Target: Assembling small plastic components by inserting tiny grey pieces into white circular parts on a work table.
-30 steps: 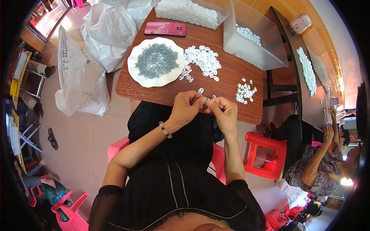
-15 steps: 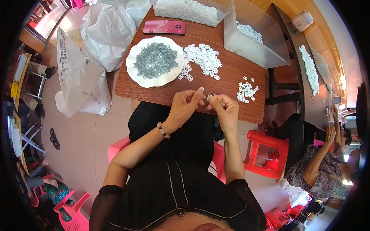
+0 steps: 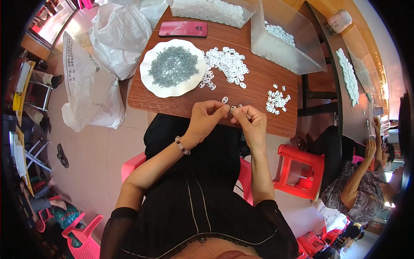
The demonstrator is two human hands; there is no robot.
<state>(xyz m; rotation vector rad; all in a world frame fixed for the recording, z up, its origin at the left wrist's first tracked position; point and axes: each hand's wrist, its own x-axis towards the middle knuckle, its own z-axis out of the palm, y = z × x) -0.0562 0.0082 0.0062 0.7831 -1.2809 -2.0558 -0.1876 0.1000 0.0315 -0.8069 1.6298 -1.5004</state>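
Over the table's near edge, my left hand [image 3: 204, 122] and my right hand [image 3: 252, 124] meet with thumbs and fingers pinched. Between their tips is a small white plastic piece [image 3: 233, 108], partly covered by the fingers. Just beyond the left fingertips lies a white two-holed oval piece [image 3: 225, 99]. A loose pile of such oval pieces [image 3: 228, 64] spreads farther back. Right of my hands sits a smaller heap of white pieces [image 3: 277, 102]. The white scalloped plate [image 3: 148, 84] at the left holds many small grey pins [image 3: 174, 65].
A pink phone [image 3: 183, 29] lies behind the plate on the brown table [image 3: 172, 107]. Translucent bins [image 3: 280, 55] with white pieces stand at the back. White sacks [image 3: 92, 86] are on the floor at left, a red stool [image 3: 299, 170] at right. Another person [image 3: 355, 190] sits farther right.
My left fingertips have drawn slightly back from the white oval piece, which now shows whole on the table. Both hands stay pinched together in nearly the same place.
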